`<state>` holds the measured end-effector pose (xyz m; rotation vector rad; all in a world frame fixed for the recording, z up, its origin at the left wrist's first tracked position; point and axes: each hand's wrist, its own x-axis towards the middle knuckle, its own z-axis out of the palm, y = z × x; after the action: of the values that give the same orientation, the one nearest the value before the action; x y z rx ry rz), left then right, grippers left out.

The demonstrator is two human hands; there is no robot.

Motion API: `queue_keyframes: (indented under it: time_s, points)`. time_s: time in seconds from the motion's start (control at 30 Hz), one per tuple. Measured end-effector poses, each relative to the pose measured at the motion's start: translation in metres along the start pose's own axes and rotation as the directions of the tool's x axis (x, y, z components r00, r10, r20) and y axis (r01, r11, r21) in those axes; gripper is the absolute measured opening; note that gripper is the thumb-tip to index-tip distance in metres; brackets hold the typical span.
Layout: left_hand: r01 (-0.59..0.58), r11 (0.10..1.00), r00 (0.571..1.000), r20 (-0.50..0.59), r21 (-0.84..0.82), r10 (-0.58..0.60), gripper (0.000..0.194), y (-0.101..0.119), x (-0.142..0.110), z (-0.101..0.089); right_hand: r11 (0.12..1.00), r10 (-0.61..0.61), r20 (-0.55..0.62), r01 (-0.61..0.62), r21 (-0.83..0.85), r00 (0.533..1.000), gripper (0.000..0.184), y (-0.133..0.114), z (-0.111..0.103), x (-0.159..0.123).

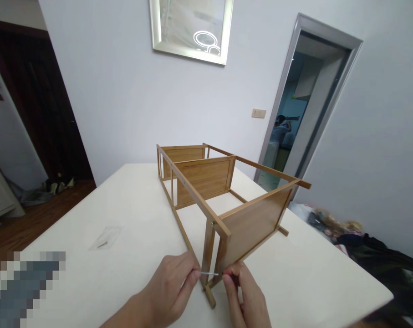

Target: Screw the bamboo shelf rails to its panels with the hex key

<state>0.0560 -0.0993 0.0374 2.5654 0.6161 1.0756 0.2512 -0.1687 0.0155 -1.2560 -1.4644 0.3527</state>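
Observation:
A bamboo shelf rack (pixel 206 187) lies on its side on the white table (pixel 131 218), its three shelf boards standing upright. My left hand (pixel 170 289) pinches one end of a thin metal key (pixel 209 273) against the rack's near leg. My right hand (pixel 242 291) is closed in a pinch at the key's other end, right under the nearest shelf board (pixel 252 225). A small screw head (pixel 212 223) shows on the rail above.
A small clear plastic bag (pixel 104 238) lies on the table to the left. A blurred patch covers the lower left corner. Dark clothing and clutter (pixel 370 255) sit past the table's right edge. A person stands in the doorway (pixel 284 132) behind.

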Motion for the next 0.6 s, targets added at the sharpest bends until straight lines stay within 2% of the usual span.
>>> queue_keyframes:
  time_s: [0.07,0.1,0.17,0.23,0.3,0.37,0.5,0.6]
  points:
    - [0.180,0.967,0.984,0.021,-0.180,-0.179,0.021,0.001,-0.004,0.003,0.967,0.202,0.008,-0.200,0.155,0.979,0.028,0.000,-0.005,-0.002]
    - [0.238,0.942,0.971,0.049,-0.237,-0.233,0.022,0.002,-0.005,0.005,0.918,0.308,0.030,-0.305,0.253,0.951,0.030,0.000,-0.008,-0.003]
    - [0.299,0.907,0.954,0.133,-0.298,-0.270,0.023,0.005,-0.004,0.009,0.748,0.490,0.112,-0.483,0.455,0.864,0.033,0.000,-0.015,-0.004]
    - [0.325,0.885,0.941,0.206,-0.333,-0.268,0.023,0.009,0.000,0.013,0.539,0.601,0.229,-0.600,0.591,0.766,0.037,-0.001,-0.022,-0.005]
    - [0.345,0.874,0.932,0.236,-0.342,-0.275,0.023,0.012,0.004,0.015,0.349,0.651,0.350,-0.675,0.649,0.673,0.041,-0.004,-0.028,-0.007]
    - [0.353,0.876,0.929,0.234,-0.330,-0.286,0.023,0.014,0.007,0.017,0.212,0.674,0.422,-0.707,0.675,0.606,0.046,-0.005,-0.032,-0.010]
    - [0.343,0.887,0.934,0.212,-0.310,-0.287,0.023,0.016,0.009,0.016,0.072,0.709,0.463,-0.707,0.703,0.533,0.044,-0.004,-0.029,-0.012]
    - [0.345,0.888,0.935,0.192,-0.304,-0.297,0.024,0.015,0.010,0.014,-0.046,0.636,0.579,-0.724,0.689,0.510,0.039,-0.004,-0.021,-0.007]
